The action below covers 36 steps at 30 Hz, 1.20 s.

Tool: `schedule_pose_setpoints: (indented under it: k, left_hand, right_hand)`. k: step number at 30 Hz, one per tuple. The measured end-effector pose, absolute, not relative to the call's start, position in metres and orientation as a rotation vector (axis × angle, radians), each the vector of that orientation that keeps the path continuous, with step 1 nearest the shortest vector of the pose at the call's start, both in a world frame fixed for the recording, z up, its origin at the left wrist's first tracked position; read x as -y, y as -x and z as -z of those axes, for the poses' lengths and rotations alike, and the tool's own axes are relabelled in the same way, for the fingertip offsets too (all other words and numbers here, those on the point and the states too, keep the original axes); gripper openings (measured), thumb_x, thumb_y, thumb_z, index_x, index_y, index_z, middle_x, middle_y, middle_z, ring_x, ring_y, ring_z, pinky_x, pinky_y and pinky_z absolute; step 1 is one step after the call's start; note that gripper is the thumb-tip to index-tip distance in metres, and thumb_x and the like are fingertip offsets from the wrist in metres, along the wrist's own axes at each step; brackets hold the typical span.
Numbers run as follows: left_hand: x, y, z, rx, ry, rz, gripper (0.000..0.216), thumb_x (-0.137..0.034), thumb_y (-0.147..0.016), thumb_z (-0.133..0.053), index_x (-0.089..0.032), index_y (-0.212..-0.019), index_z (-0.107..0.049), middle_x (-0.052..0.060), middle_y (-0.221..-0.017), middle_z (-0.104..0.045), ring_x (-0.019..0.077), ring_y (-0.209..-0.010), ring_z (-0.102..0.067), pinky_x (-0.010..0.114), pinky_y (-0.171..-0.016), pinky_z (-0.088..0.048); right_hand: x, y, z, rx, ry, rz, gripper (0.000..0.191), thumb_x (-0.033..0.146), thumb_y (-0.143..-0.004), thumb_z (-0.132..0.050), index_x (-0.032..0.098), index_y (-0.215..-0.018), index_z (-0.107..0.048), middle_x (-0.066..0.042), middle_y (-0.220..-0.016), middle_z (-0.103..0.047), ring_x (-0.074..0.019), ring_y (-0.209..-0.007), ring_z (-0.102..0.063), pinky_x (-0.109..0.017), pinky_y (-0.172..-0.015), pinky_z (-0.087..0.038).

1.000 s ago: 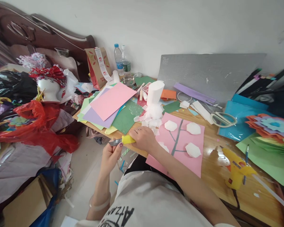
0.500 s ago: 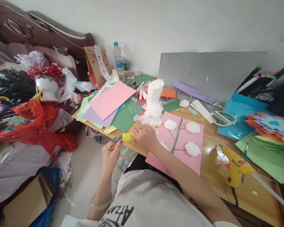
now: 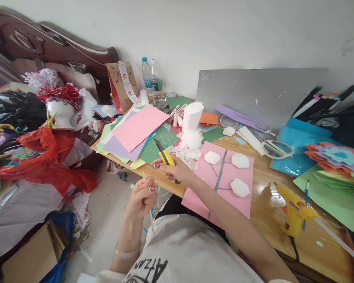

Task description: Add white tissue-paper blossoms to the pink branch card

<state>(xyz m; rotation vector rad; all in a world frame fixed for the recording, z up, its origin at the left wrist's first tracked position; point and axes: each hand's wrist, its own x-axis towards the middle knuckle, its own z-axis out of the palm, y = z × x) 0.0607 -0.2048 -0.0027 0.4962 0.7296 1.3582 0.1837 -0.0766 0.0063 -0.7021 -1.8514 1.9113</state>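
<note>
My left hand (image 3: pixel 142 195) is closed around a thin pale stick (image 3: pixel 152 223), which pokes out above and below the fist in front of my shirt. My right hand (image 3: pixel 177 169) grips a yellow utility knife (image 3: pixel 167 157) over the table's front edge. Its dark blade end points up and to the left, apart from the stick. Under my right forearm lies a pink sheet (image 3: pixel 205 188) with a drawn grey-green stem and several white paper pieces (image 3: pixel 240 160) on it.
Coloured paper sheets (image 3: pixel 140 125) are stacked at the table's left. White paper rolls (image 3: pixel 192 118) stand behind my right hand. Scissors (image 3: pixel 277 149) and a yellow glue gun (image 3: pixel 293 210) lie to the right. A grey board (image 3: pixel 253 94) leans against the wall.
My right hand has turned the utility knife from lying sideways at my left hand to pointing upward. The knife and left hand have come apart, and the stick now shows in my left fist.
</note>
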Motion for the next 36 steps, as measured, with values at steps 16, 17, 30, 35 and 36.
schedule_pose_setpoints:
  k: [16,17,30,35,36]
  left_hand:
    - [0.189,-0.079,0.012,-0.517,-0.350,-1.156,0.067,-0.024,-0.064,-0.081,-0.023,-0.061,-0.013,-0.016,-0.044,-0.006,-0.0037,-0.031,0.008,0.012,-0.026,0.001]
    - [0.187,-0.081,0.013,-0.500,-0.353,-1.145,0.068,-0.024,-0.065,-0.081,-0.022,-0.061,-0.014,-0.015,-0.044,-0.006,-0.0033,-0.031,0.006,0.012,-0.026,0.000]
    - [0.132,-0.071,0.020,-0.383,-0.259,-1.312,0.031,-0.031,-0.097,-0.054,-0.021,-0.072,-0.040,-0.010,-0.058,-0.011,0.0061,-0.045,0.005,0.014,-0.033,-0.003]
    - [0.108,-0.085,0.009,-0.814,-0.430,-1.272,0.019,-0.028,-0.087,-0.069,-0.021,-0.091,-0.052,-0.010,-0.063,-0.030,0.0034,-0.044,-0.012,0.012,-0.037,-0.015]
    - [0.105,-0.090,0.008,-0.888,-0.471,-1.264,0.021,-0.029,-0.085,-0.071,-0.021,-0.092,-0.053,-0.009,-0.065,-0.035,0.0024,-0.044,-0.017,0.011,-0.039,-0.019]
  right_hand:
    - [0.072,-0.189,-0.024,1.310,0.564,-2.162,0.037,0.049,-0.065,-0.081,0.019,-0.071,-0.061,0.011,-0.048,-0.036,-0.0046,-0.042,-0.027,-0.024,-0.043,-0.019]
    - [0.064,-0.195,-0.026,1.275,0.631,-2.104,0.038,0.050,-0.064,-0.081,0.019,-0.072,-0.060,0.011,-0.047,-0.034,-0.0046,-0.042,-0.026,-0.023,-0.042,-0.020]
    - [-0.040,-0.402,0.000,1.061,1.463,-0.901,0.038,0.056,-0.078,-0.060,0.025,-0.098,-0.051,0.006,-0.071,-0.054,-0.0090,-0.054,-0.052,-0.021,-0.050,-0.044]
    - [-0.035,-0.416,0.014,1.074,1.622,-0.783,0.037,0.057,-0.086,-0.054,0.021,-0.094,-0.056,0.005,-0.060,-0.049,-0.0094,-0.043,-0.044,-0.023,-0.041,-0.037]
    - [-0.036,-0.416,0.017,1.081,1.659,-0.771,0.035,0.054,-0.087,-0.054,0.020,-0.097,-0.055,0.005,-0.060,-0.050,-0.0097,-0.043,-0.044,-0.023,-0.040,-0.037]
